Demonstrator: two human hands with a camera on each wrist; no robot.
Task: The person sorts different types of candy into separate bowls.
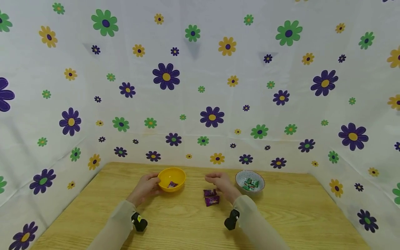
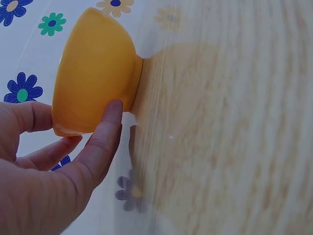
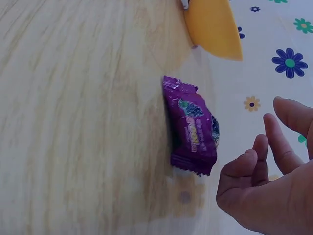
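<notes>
A yellow bowl (image 1: 176,172) stands upright on the table with a purple-wrapped candy (image 1: 172,184) inside. My left hand (image 1: 148,186) holds its left side. In the left wrist view, the thumb is at the rim and the fingers (image 2: 105,132) lie against the outer wall. Two purple-wrapped candies (image 1: 212,200) lie on the table right of the bowl. In the right wrist view, the nearer candy (image 3: 191,128) partly covers the other. My right hand (image 1: 222,184) hovers beside them, holding nothing, its fingers loosely bent and apart from the thumb.
A patterned bowl (image 1: 240,177) with several green-wrapped candies (image 1: 251,183) stands to the right of my right hand. White cloth walls (image 1: 200,100) with printed flowers enclose the wooden table (image 1: 187,225) at the back and sides.
</notes>
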